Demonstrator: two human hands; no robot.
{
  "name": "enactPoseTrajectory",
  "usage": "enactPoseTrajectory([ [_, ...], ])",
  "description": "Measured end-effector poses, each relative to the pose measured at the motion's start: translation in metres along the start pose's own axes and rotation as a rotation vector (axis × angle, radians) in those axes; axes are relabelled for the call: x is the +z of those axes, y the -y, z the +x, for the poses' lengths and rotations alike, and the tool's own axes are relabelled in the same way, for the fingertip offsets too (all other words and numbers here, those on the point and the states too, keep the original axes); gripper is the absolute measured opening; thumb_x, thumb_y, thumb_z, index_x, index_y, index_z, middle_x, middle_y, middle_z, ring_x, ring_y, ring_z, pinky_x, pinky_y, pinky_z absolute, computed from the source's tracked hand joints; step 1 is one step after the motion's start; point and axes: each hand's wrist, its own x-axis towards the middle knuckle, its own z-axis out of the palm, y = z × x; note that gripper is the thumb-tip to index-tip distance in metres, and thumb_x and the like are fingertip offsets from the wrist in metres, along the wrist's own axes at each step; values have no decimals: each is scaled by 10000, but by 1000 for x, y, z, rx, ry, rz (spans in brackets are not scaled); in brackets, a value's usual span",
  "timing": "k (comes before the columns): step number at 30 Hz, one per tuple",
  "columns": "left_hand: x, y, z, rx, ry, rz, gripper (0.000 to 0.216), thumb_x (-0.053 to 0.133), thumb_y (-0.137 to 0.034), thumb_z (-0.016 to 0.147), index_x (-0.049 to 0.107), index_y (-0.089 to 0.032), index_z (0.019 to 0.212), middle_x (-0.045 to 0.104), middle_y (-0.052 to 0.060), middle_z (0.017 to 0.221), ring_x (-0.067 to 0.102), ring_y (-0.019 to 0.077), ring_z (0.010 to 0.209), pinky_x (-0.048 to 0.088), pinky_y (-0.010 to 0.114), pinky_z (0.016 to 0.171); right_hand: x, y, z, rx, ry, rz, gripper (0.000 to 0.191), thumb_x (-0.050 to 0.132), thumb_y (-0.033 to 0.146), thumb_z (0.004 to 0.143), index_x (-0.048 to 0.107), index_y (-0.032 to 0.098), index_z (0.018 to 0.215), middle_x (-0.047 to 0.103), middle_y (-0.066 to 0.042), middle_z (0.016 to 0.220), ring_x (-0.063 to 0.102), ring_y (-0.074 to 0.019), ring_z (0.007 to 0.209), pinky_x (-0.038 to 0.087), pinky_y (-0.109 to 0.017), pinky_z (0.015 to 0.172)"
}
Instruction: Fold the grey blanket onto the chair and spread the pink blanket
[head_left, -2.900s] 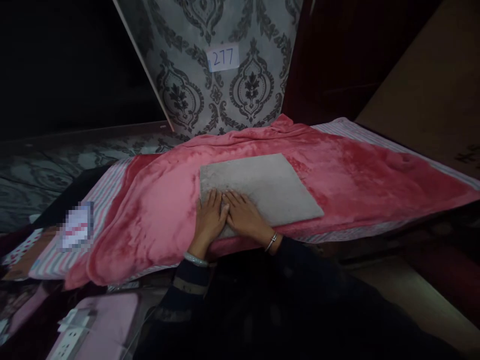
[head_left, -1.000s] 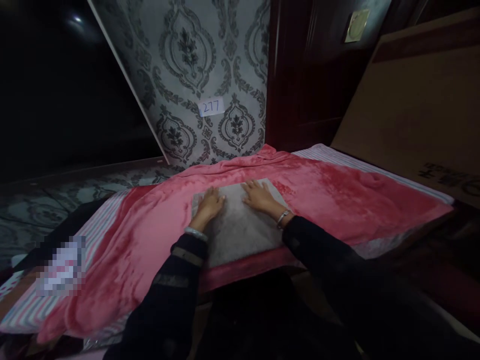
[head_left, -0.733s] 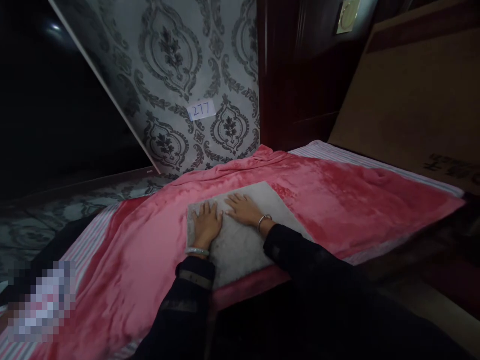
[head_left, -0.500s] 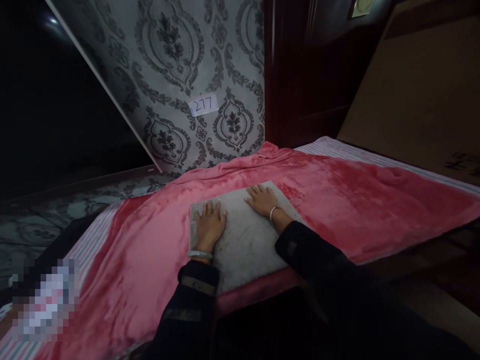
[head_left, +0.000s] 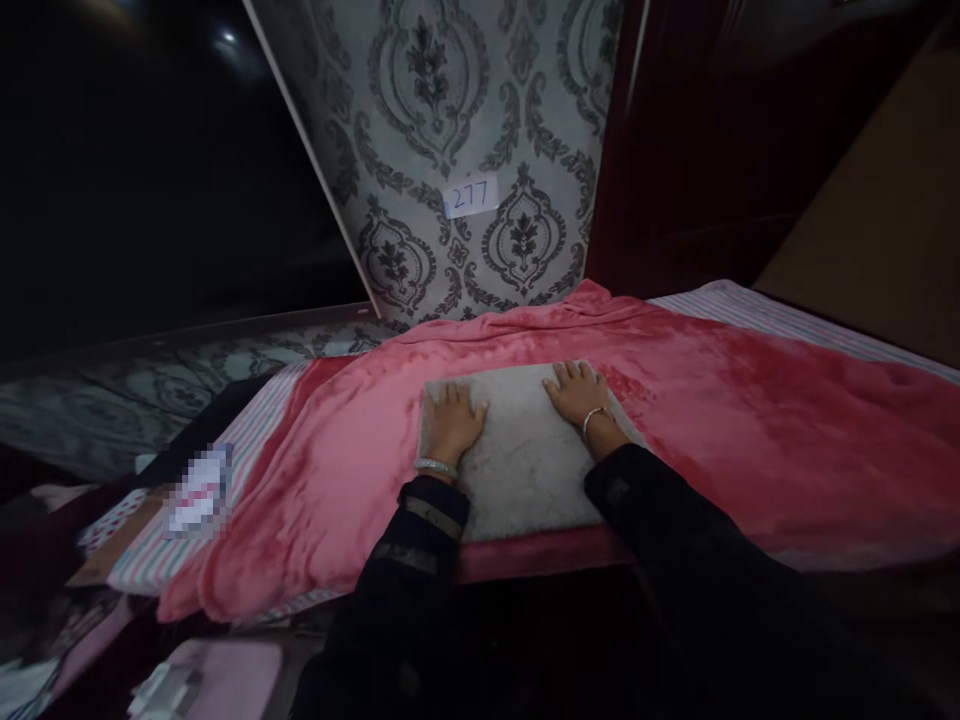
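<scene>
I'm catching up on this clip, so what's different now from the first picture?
The hands have spread apart: the right hand moved forward and rightward to the far right corner of the grey cloth, the left hand forward toward its far left corner. Nothing was picked up or let go. Both hands still lie on the cloth, flat on the pink blanket; the number card stays on the wall.

The light is dim, strongest on the pink blanket around the grey mat. Behind the mat and to its left, a black screen reflects one small glint; to its right behind, a dark red panel shows faint shine. In front of it, shadow swallows the dark sleeves. Well left of it, a patch is pixelated.
</scene>
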Motion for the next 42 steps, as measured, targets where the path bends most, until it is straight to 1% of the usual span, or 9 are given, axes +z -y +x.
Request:
enactPoseTrajectory([
  [8,1,-6,-6,478,165,-162,588,344,-470,1042,326,-287,1601,288,44,1687,216,242,1570,151,549,1272,3,-1,-1,-8,-14,-6,607,245,466,1047,439,182,1547,407,-120,1605,314,-342,1472,315,-568,1135],
  [11,-3,10,-1,312,130,-135,609,360,-482,1033,338,-254,1596,295,88,1681,226,277,1566,133,606,1259,6,-1,0,-18,-21,-10,612,237,471,1047,433,188,1553,400,-118,1610,315,-343,1472,315,-573,1131],
  [16,-2,45,7,-104,63,-139,576,285,-407,1041,407,-190,1560,310,130,1670,313,322,1528,277,625,1207,7,-2,-1,-9,-21,-13,625,235,467,1042,426,167,1556,397,-121,1613,312,-336,1479,317,-569,1139],
  [22,8,53,3,-87,-5,-179,537,282,-351,1036,466,-255,1532,367,79,1652,381,322,1489,303,629,1193,-3,12,0,20,5,-15,601,272,454,1045,434,172,1551,372,-153,1620,298,-350,1494,314,-616,1133],
  [26,8,55,3,-41,-6,-202,520,290,-352,1037,498,-325,1513,391,25,1643,355,319,1502,289,628,1201,-16,73,-3,-273,-31,13,615,335,402,1027,371,144,1583,266,-171,1666,219,-333,1535,251,-608,1178],
  [28,8,56,3,-43,-5,-202,523,294,-352,1035,487,-328,1521,393,24,1642,361,320,1497,294,624,1199,-17,110,-7,-455,42,41,609,321,358,1027,336,156,1602,242,-133,1680,207,-293,1544,236,-566,1202],
  [32,9,58,5,-48,-7,-172,531,293,-319,1027,495,-304,1517,408,29,1633,379,318,1481,300,619,1196,-5,147,-9,-519,167,68,576,297,361,1040,367,221,1594,314,-63,1662,256,-243,1528,256,-499,1209],
  [36,11,58,6,-33,-20,-166,527,296,-321,1026,507,-285,1507,417,28,1628,403,306,1461,310,605,1194,3,127,-1,-406,171,49,609,297,475,1044,373,219,1591,281,-78,1674,229,-269,1537,229,-524,1213],
  [42,10,58,6,-35,-32,-190,528,289,-329,1025,521,-295,1498,430,26,1620,408,313,1459,331,599,1183,-6,43,6,-145,168,-22,617,240,480,1054,355,209,1597,261,-113,1678,230,-315,1534,248,-604,1184],
])
